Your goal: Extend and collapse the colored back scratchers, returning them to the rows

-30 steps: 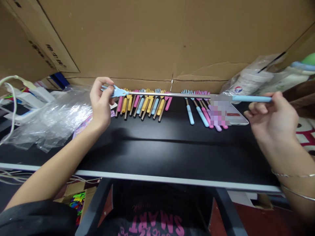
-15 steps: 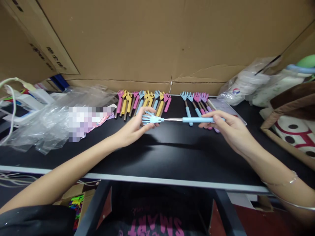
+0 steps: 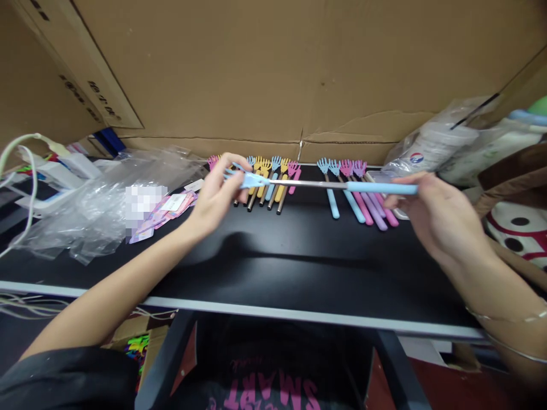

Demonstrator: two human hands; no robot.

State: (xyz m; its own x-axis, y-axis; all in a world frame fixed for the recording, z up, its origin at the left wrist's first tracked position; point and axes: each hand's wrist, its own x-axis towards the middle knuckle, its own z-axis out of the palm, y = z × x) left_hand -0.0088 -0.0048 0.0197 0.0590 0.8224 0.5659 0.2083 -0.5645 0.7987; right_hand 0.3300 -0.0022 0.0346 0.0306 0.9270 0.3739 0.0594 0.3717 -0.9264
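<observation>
1. Head view: left hand (image 3: 222,191), nearly closed, pinches the claw end (image 3: 255,180) of a blue back scratcher (image 3: 307,184)
2. Right hand (image 3: 444,213), likewise closed, grips its handle (image 3: 378,187)
3. Scratcher held level above the black table (image 3: 277,285); other scratchers (image 3: 333,203) lie behind

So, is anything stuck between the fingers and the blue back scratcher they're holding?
Nothing visible: left fingers hold the blue back scratcher by its hand-shaped head, right fingers by its handle.
</observation>
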